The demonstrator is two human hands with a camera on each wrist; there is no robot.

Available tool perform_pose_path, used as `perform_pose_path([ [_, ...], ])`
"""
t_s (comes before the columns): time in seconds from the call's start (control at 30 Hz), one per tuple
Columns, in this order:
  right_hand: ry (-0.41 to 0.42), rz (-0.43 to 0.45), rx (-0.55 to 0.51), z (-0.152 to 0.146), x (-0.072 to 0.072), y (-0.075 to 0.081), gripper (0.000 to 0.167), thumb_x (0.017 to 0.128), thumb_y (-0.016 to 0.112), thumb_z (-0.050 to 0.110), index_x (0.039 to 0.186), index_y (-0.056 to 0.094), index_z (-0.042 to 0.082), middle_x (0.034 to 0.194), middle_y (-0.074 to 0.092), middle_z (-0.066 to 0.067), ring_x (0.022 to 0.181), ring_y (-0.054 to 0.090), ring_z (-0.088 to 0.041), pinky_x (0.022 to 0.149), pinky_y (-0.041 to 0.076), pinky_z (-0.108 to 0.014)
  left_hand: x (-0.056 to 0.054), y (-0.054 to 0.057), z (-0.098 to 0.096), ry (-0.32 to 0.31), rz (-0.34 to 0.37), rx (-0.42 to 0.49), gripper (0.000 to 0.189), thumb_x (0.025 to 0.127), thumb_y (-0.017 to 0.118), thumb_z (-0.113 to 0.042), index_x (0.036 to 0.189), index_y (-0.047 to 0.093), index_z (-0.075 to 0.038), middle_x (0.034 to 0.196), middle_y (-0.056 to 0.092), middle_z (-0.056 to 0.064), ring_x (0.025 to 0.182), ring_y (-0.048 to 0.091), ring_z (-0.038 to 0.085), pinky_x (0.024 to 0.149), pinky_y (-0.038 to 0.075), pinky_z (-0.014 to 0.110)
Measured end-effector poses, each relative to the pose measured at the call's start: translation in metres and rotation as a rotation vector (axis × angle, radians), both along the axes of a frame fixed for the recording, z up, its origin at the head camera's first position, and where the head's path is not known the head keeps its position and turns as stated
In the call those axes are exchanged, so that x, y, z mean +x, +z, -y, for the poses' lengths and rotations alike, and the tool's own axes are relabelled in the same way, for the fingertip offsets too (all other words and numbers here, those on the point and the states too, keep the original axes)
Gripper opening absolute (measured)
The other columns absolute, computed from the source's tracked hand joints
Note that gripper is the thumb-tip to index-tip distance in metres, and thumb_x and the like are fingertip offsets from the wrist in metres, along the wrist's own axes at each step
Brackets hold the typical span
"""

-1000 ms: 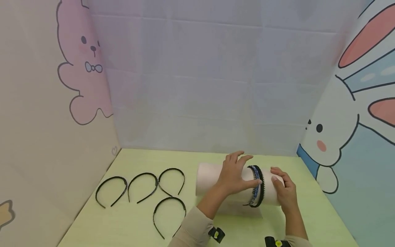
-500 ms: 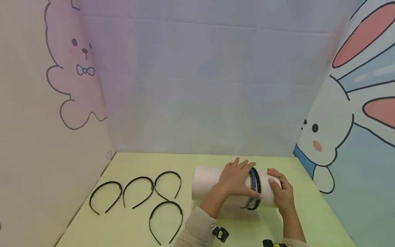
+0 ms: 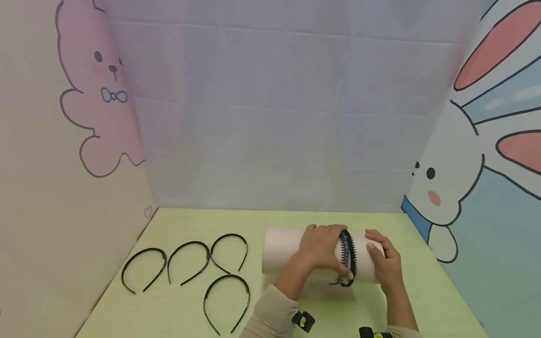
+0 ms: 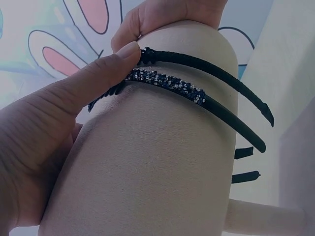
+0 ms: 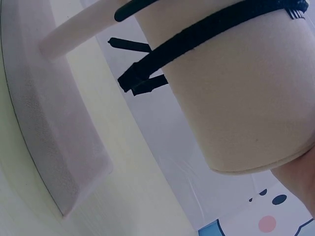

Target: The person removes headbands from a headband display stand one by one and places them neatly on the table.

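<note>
A pale cylindrical headband stand (image 3: 283, 249) lies crosswise at the right of the table. Two toothed headbands sit round it: a black headband (image 3: 353, 263) and, just left of it, one with blue sparkly trim (image 3: 346, 251). My left hand (image 3: 321, 249) spans the cylinder, fingers over the top and thumb at the front, gripping at the headbands. In the left wrist view, the thumb presses across the sparkly headband (image 4: 167, 82) up to the black headband (image 4: 211, 71). My right hand (image 3: 386, 260) grips the cylinder's right end, fingers behind and thumb in front.
Several dark headbands lie on the pale green table at left, including a left headband (image 3: 143, 251), a middle headband (image 3: 190, 244), and a near headband (image 3: 226, 277). The stand's post (image 5: 81, 29) rises from a flat base (image 5: 54, 123). A white backdrop (image 3: 270, 117) closes the back.
My left hand's raised fingers have come down and curled over the cylinder's top, while the thumb has moved lower along the headbands. The sparkly headband now sits closer against the black one. The right hand keeps its grip.
</note>
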State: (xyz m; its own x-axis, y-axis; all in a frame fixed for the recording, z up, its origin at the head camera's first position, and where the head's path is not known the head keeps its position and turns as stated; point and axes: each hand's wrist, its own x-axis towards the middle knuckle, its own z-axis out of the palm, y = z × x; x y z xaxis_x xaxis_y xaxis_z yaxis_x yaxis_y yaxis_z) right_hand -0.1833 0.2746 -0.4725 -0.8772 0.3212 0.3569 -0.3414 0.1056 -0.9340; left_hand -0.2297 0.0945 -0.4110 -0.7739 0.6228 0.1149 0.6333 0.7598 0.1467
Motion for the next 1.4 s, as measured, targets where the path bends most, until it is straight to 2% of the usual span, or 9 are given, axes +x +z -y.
perform_pose_path([
  [0.17, 0.008, -0.016, -0.018, 0.001, 0.0, -0.001, 0.018, 0.092, 0.051, -0.002, 0.108, 0.056, -0.01, 0.116, 0.058, 0.004, 0.116, 0.046, -0.011, 0.088, 0.036, -0.018, 0.0, -0.002, 0.002, 0.019, -0.017, 0.021, 0.11, 0.047, 0.07, -0.079, 0.138, 0.038, -0.027, 0.129, 0.048, -0.012, 0.11, 0.048, 0.01, 0.093, 0.035, 0.034],
  [0.33, -0.006, -0.014, -0.012, 0.001, 0.0, 0.0, 0.018, 0.092, 0.052, -0.002, 0.107, 0.056, -0.01, 0.116, 0.058, 0.003, 0.116, 0.046, -0.012, 0.089, 0.036, -0.018, 0.001, 0.0, 0.008, 0.021, -0.035, 0.019, 0.105, 0.047, 0.07, -0.079, 0.137, 0.041, -0.031, 0.133, 0.044, -0.012, 0.112, 0.046, 0.011, 0.091, 0.036, 0.035],
  [0.43, -0.015, -0.011, -0.002, 0.001, -0.001, 0.0, 0.018, 0.092, 0.052, -0.002, 0.107, 0.056, -0.011, 0.116, 0.058, 0.002, 0.115, 0.046, -0.012, 0.088, 0.037, -0.018, 0.001, 0.001, 0.012, 0.032, -0.018, 0.035, 0.107, 0.046, 0.072, -0.077, 0.138, 0.041, -0.031, 0.135, 0.043, -0.012, 0.114, 0.045, 0.011, 0.091, 0.036, 0.035],
  [0.63, -0.019, -0.022, -0.017, 0.003, -0.002, 0.001, 0.017, 0.091, 0.052, -0.003, 0.106, 0.057, -0.01, 0.117, 0.059, -0.001, 0.114, 0.047, -0.013, 0.087, 0.037, -0.019, 0.002, -0.001, 0.022, 0.056, 0.002, 0.059, 0.107, 0.047, 0.073, -0.075, 0.138, 0.04, -0.029, 0.137, 0.043, -0.012, 0.119, 0.044, 0.01, 0.096, 0.032, 0.038],
  [0.9, -0.025, -0.005, -0.03, 0.003, -0.002, 0.001, 0.017, 0.091, 0.052, -0.003, 0.106, 0.056, -0.01, 0.116, 0.059, 0.001, 0.116, 0.046, -0.013, 0.088, 0.036, -0.019, 0.005, -0.003, 0.034, 0.086, 0.007, 0.039, 0.112, 0.051, 0.071, -0.075, 0.145, 0.032, -0.028, 0.142, 0.04, -0.009, 0.129, 0.036, 0.018, 0.104, 0.023, 0.045],
  [1.1, -0.025, 0.035, -0.021, 0.002, -0.001, 0.0, 0.019, 0.092, 0.053, 0.002, 0.108, 0.057, -0.008, 0.117, 0.058, 0.003, 0.117, 0.044, -0.011, 0.088, 0.036, -0.018, 0.007, -0.005, 0.041, 0.089, 0.002, 0.088, 0.109, 0.052, 0.074, -0.072, 0.143, 0.037, -0.024, 0.134, 0.048, -0.008, 0.124, 0.041, 0.015, 0.104, 0.025, 0.043],
  [1.23, -0.027, 0.026, -0.027, 0.002, -0.001, -0.002, 0.018, 0.092, 0.053, 0.0, 0.107, 0.057, -0.009, 0.117, 0.058, 0.002, 0.116, 0.045, -0.012, 0.087, 0.037, -0.018, 0.007, -0.006, 0.047, 0.099, 0.0, 0.115, 0.108, 0.049, 0.077, -0.07, 0.139, 0.04, -0.024, 0.129, 0.051, -0.007, 0.119, 0.044, 0.014, 0.103, 0.025, 0.042],
  [1.4, -0.027, 0.018, -0.034, 0.002, -0.002, 0.0, 0.018, 0.092, 0.053, 0.0, 0.107, 0.056, -0.01, 0.116, 0.059, 0.002, 0.114, 0.046, -0.012, 0.086, 0.037, -0.019, 0.007, -0.005, 0.057, 0.107, -0.013, 0.13, 0.11, 0.048, 0.077, -0.07, 0.14, 0.039, -0.024, 0.13, 0.05, -0.007, 0.12, 0.043, 0.014, 0.104, 0.023, 0.044],
])
